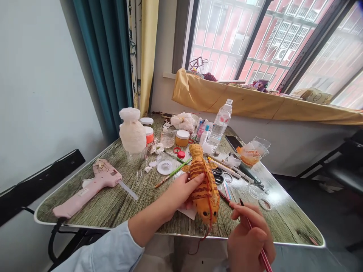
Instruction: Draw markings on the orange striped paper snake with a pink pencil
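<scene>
An orange fish figure [202,185] with brown stripes, black eyes and a red cord along its body is held above the table's front edge. My left hand [188,189] is closed around its side, the thumb lying across its top. The cord's loose end hangs below the fish's head. To the right, my right hand [251,234] grips a slim dark-red pen or brush [264,260], its dark tip upward, apart from the fish. Another dark-red stick [224,196] lies near my right fingertips. A white sheet [188,213] shows partly beneath my left hand.
A pink glue gun [85,194] lies at left beside a wrapped vase [132,132]. Paint jars [182,138], a water bottle [221,126] and a green brush [176,172] are behind the fish. Scissors [217,175], a phone [234,142] and a tape roll [265,204] lie rightward.
</scene>
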`<state>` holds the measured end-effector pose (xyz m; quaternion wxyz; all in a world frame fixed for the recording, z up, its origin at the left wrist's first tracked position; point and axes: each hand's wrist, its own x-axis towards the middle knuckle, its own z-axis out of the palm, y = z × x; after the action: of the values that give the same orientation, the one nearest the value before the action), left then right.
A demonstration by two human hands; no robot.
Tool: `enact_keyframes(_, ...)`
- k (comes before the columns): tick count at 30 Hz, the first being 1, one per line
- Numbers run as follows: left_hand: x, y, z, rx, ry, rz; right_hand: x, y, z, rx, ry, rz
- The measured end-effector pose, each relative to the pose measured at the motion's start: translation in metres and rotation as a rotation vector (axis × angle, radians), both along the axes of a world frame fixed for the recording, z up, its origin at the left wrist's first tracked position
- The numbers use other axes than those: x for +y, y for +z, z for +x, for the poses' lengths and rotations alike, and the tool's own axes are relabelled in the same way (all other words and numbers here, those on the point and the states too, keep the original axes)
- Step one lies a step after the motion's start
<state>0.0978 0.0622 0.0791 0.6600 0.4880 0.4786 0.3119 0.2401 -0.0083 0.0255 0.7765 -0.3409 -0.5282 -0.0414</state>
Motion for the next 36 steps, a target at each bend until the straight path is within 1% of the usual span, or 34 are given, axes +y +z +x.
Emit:
enact_keyframes(3,0.003,0.005,0.007,0.053,0.007,-0.008,-0.006,-0.001,0.007,-0.041,-0.029,-0.02)
enact_keyframes(6,0.005,0.007,0.011,0.083,0.013,0.015,-0.012,-0.004,0.011,-0.133,0.007,-0.058)
enact_keyframes(9,0.005,0.007,0.012,0.098,0.0,0.049,-0.017,-0.005,0.013,-0.256,0.053,-0.098)
enact_keyframes(13,0.006,0.005,0.014,0.096,-0.016,0.084,-0.018,0.002,0.013,-0.374,0.064,-0.119)
enact_keyframes(16,0.008,0.007,0.016,0.111,-0.027,0.097,-0.019,0.011,0.011,-0.497,-0.001,-0.083)
enact_keyframes(19,0.008,0.01,0.018,0.137,-0.039,0.101,-0.022,0.015,0.012,-0.623,-0.038,-0.098)
enact_keyframes(21,0.008,0.011,0.017,0.148,-0.052,0.098,-0.024,0.014,0.014,-0.603,-0.095,-0.105)
enact_keyframes(24,0.009,0.011,0.015,0.167,-0.065,0.079,-0.023,0.013,0.018,-0.595,-0.177,-0.057)
enact_keyframes(27,0.01,0.008,0.015,0.158,-0.062,0.099,-0.018,0.016,0.023,-0.679,-0.149,-0.049)
enact_keyframes(31,0.011,0.004,0.018,0.108,-0.021,0.15,-0.018,0.021,0.028,-0.594,-0.105,-0.094)
enact_keyframes(36,0.012,0.002,0.019,0.12,0.038,0.099,-0.02,0.024,0.031,-0.575,0.001,-0.148)
